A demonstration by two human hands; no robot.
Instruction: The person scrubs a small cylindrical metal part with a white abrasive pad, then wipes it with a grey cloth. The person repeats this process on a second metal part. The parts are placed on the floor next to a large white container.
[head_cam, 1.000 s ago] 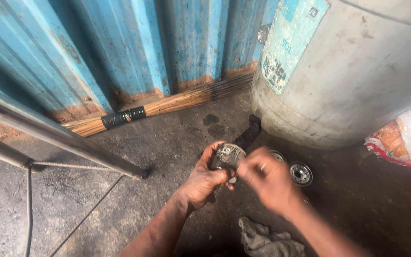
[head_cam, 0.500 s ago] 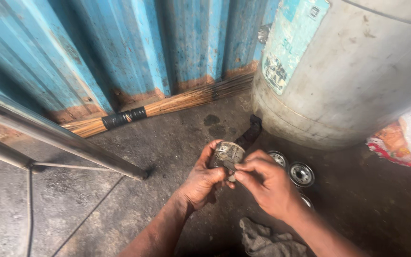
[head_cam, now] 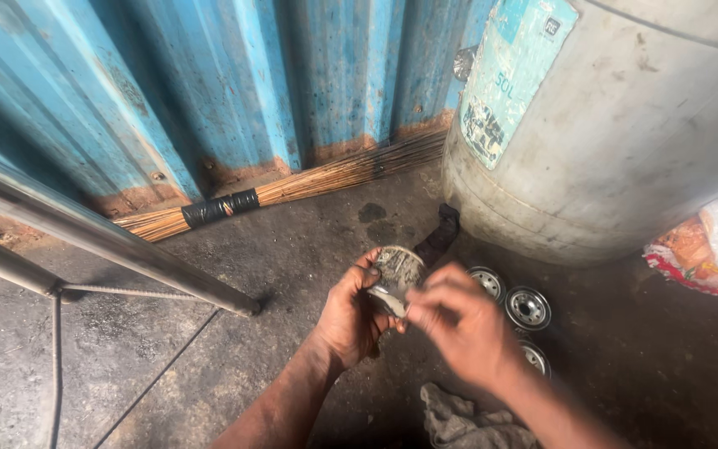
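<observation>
My left hand point(head_cam: 352, 318) grips a small dirty metal cylinder, an oil-filter-like can point(head_cam: 396, 273), and holds it above the concrete floor. My right hand point(head_cam: 461, 326) is at the can's lower right side, fingers pinched against its rim; it looks blurred. Whether the right hand holds anything of its own I cannot tell. Both forearms come up from the bottom of the view.
Three round metal filter cans point(head_cam: 528, 308) lie on the floor right of my hands. A grey rag point(head_cam: 459, 420) lies below them. A large grey drum point(head_cam: 617, 133) stands at the right, a broom point(head_cam: 292, 189) along the blue corrugated wall, metal bars point(head_cam: 101, 245) at the left.
My right hand has shifted slightly down and right along the can's rim, working at it. The left hand keeps the can in nearly the same place.
</observation>
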